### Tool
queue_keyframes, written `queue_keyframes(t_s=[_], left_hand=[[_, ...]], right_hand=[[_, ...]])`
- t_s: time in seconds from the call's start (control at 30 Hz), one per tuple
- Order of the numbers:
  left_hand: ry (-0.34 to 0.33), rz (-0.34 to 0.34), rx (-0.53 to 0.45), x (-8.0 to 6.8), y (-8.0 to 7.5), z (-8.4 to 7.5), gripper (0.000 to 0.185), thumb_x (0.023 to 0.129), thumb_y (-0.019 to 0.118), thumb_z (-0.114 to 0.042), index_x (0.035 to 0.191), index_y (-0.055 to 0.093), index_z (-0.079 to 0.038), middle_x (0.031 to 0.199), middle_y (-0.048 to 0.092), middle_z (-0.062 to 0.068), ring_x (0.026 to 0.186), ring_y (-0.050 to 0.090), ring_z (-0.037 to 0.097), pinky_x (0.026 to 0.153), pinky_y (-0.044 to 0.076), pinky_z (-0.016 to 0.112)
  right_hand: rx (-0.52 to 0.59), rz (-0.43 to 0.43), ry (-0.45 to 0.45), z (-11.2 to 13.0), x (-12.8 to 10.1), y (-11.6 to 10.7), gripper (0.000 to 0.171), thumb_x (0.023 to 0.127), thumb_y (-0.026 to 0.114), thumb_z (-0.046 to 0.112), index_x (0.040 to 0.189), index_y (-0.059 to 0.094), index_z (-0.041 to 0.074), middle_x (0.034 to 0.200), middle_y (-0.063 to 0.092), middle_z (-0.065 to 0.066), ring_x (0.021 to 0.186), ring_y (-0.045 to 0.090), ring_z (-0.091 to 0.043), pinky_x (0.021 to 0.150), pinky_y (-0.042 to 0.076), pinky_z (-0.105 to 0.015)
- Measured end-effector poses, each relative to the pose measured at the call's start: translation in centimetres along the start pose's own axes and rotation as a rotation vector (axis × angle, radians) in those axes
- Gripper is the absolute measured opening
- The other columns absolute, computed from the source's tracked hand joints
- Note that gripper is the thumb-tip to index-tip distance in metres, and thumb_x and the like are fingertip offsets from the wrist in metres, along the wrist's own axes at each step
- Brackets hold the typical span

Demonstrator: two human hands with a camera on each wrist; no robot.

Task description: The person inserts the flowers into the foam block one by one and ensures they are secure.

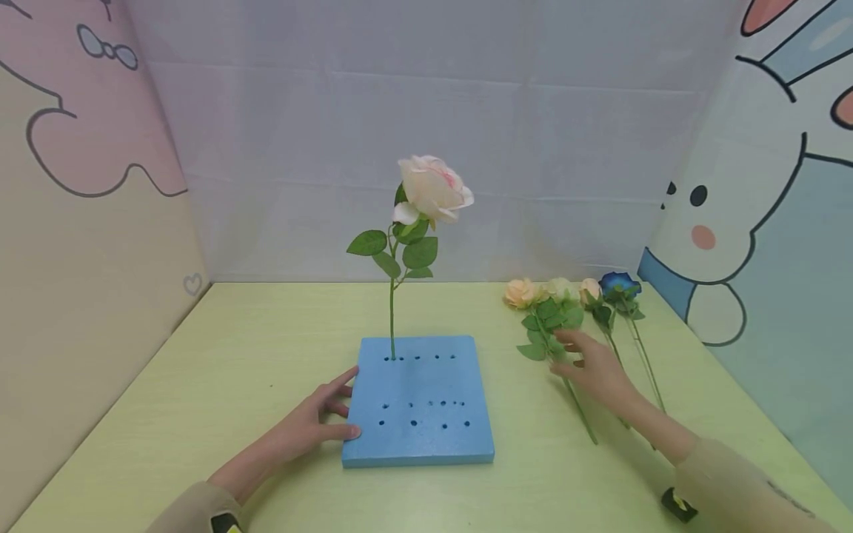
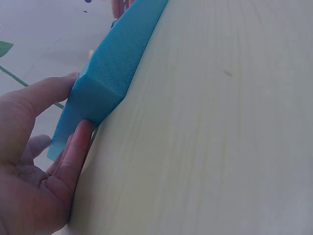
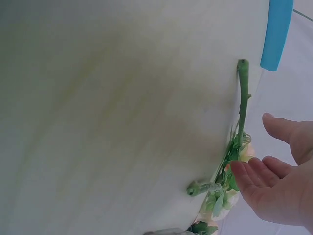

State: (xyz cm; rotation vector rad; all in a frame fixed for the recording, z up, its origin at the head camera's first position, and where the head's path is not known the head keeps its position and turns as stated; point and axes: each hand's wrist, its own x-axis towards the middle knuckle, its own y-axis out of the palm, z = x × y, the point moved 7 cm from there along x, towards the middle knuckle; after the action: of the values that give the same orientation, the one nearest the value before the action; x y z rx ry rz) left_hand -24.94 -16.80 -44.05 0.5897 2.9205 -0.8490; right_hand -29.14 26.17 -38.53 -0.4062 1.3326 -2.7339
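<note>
A blue foam block [image 1: 420,403] with several holes lies flat on the pale green table [image 1: 233,355]. One pale pink rose [image 1: 433,189] stands upright in a hole at the block's back left. My left hand [image 1: 343,406] rests against the block's left edge, thumb at the front corner [image 2: 93,93] and fingers [image 2: 76,147] straight along the side. My right hand [image 1: 558,354] hovers open over the leaves of the cream rose [image 1: 562,289], one of several flowers lying on the right. In the right wrist view its green stem [image 3: 242,98] lies just beside the open fingers [image 3: 252,171].
Beside the cream rose lie a peach rose [image 1: 521,293], a small peach bud [image 1: 589,290] and a blue rose [image 1: 618,284], stems toward me. Cartoon-printed walls close the table at left, back and right.
</note>
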Motion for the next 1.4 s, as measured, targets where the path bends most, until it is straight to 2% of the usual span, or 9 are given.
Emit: queue_keyframes(t_s=[0.3,0.43,0.67,0.93,1.17,1.4], left_hand=[[-0.015,-0.007,-0.014,0.0,0.0,0.1,0.095,0.081,0.081,-0.029,0.158,0.024,-0.024,0.145,0.048,0.012,0.114,0.055,0.019,0.099,0.042,0.048],[-0.015,-0.005,-0.017,-0.1,0.1,0.0,0.095,0.082,0.081,-0.029,0.158,0.024,-0.024,0.145,0.048,0.012,0.114,0.055,0.02,0.099,0.042,0.047],[-0.029,-0.011,-0.019,-0.2,0.0,-0.1,0.095,0.081,0.081,-0.029,0.158,0.024,-0.025,0.145,0.048,0.012,0.114,0.054,0.019,0.101,0.04,0.049],[-0.022,-0.014,-0.013,-0.2,0.0,-0.2,0.095,0.081,0.081,-0.029,0.158,0.025,-0.025,0.145,0.048,0.012,0.114,0.055,0.019,0.1,0.041,0.048],[-0.021,-0.009,-0.018,-0.2,0.0,-0.1,0.095,0.081,0.081,-0.029,0.158,0.025,-0.024,0.146,0.048,0.013,0.115,0.055,0.02,0.099,0.042,0.047],[-0.01,-0.01,-0.022,-0.1,0.0,-0.2,0.095,0.081,0.081,-0.029,0.158,0.025,-0.024,0.145,0.048,0.014,0.114,0.055,0.02,0.099,0.042,0.048]], right_hand=[[-0.041,0.04,0.016,-0.5,-0.9,0.5,0.055,0.084,0.077,0.011,0.13,0.054,-0.011,0.115,0.064,-0.029,0.102,0.065,-0.043,0.081,0.057,-0.045],[-0.05,0.058,0.03,-0.7,-1.1,0.6,0.056,0.083,0.077,0.012,0.129,0.054,-0.012,0.112,0.065,-0.028,0.098,0.067,-0.04,0.08,0.057,-0.045],[-0.074,0.1,0.042,-1.0,-1.0,0.8,0.056,0.082,0.079,0.016,0.126,0.056,-0.012,0.101,0.069,-0.02,0.089,0.068,-0.031,0.077,0.056,-0.041],[0.083,0.181,0.123,-1.4,-0.9,1.0,0.056,0.084,0.075,0.007,0.131,0.051,-0.013,0.105,0.066,-0.025,0.085,0.07,-0.028,0.06,0.057,-0.026],[0.166,0.214,0.151,-1.1,-0.6,1.2,0.053,0.084,0.072,0.002,0.13,0.052,-0.014,0.106,0.068,-0.029,0.078,0.071,-0.024,0.06,0.058,-0.029],[0.164,0.242,0.174,-0.9,-0.2,1.3,0.053,0.084,0.072,0.004,0.132,0.054,-0.012,0.101,0.071,-0.025,0.071,0.071,-0.022,0.06,0.058,-0.031]])
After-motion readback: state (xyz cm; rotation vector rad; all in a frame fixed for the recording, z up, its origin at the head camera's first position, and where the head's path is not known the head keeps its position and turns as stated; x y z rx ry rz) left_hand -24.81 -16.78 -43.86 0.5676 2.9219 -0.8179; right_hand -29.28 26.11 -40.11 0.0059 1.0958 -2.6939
